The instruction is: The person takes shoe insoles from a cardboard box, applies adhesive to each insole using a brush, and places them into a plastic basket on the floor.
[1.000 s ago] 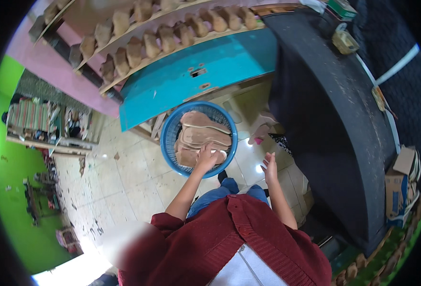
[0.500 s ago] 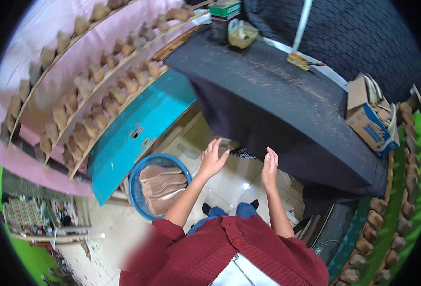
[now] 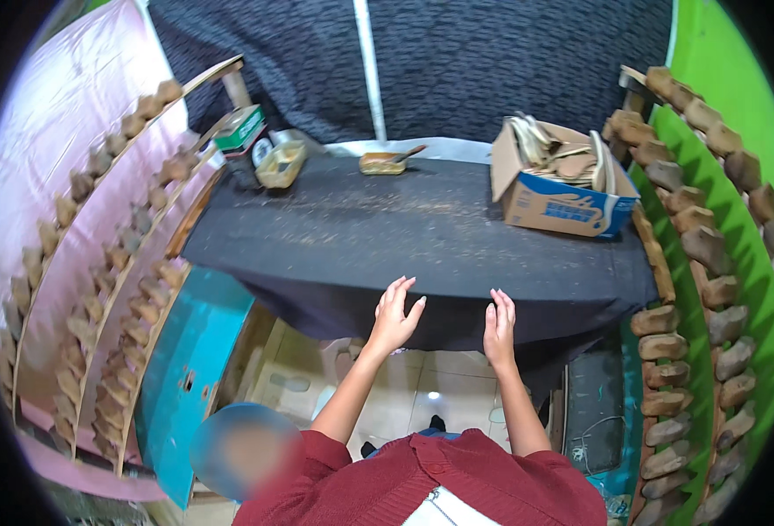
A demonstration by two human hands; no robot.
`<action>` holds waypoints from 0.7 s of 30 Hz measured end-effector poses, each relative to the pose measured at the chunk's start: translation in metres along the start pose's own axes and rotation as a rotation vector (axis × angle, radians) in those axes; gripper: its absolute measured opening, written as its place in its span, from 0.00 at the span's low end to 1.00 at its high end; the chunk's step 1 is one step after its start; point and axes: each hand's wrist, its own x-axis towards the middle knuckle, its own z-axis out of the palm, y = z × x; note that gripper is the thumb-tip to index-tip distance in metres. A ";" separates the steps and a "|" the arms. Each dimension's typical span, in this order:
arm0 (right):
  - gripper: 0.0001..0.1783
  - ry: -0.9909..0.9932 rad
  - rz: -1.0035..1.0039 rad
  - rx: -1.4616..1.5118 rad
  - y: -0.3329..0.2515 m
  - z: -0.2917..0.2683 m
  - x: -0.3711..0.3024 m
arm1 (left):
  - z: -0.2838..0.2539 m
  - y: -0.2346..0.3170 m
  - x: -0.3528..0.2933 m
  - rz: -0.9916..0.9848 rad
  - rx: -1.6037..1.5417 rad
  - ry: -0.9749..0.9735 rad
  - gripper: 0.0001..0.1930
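My left hand (image 3: 395,313) is raised in front of the near edge of a table (image 3: 343,230) draped in black cloth. Its fingers are spread and it holds nothing. To its right, my right hand (image 3: 499,330) is held up at about the same height, fingers stretched out, palm turned inward and free of any object. A gap lies between the two hands. On the table's right end stands a blue and brown cardboard box (image 3: 562,210), open at the top and filled with pale, sole-shaped pieces (image 3: 571,165).
A small tray with a brush (image 3: 383,163), a plastic tub (image 3: 281,165) and a green box (image 3: 239,130) stand along the table's back. Racks of brown shoe lasts (image 3: 666,346) flank both sides. A blue basket (image 3: 216,438), partly blurred, sits lower left beside a turquoise panel (image 3: 196,351).
The view has swung right, so the table now lies straight ahead and the cardboard box sits nearer the middle. Both hands remain raised, apart and without anything in them.
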 end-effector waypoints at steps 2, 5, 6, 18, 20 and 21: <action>0.21 0.072 0.025 -0.003 0.015 -0.024 0.011 | 0.021 0.022 0.022 0.057 -0.032 -0.029 0.22; 0.21 0.153 0.052 -0.039 0.034 -0.058 0.022 | 0.054 0.048 0.050 0.146 -0.071 -0.059 0.21; 0.20 0.192 0.056 -0.042 0.038 -0.068 0.026 | 0.064 0.057 0.059 0.179 -0.088 -0.069 0.21; 0.25 0.390 0.097 0.089 0.059 -0.150 0.111 | 0.153 0.141 0.168 0.450 -0.285 -0.147 0.18; 0.28 0.388 0.106 0.049 0.064 -0.160 0.132 | 0.162 0.148 0.187 0.479 -0.313 -0.148 0.18; 0.28 0.398 0.105 0.042 0.065 -0.165 0.143 | 0.166 0.151 0.195 0.476 -0.321 -0.132 0.18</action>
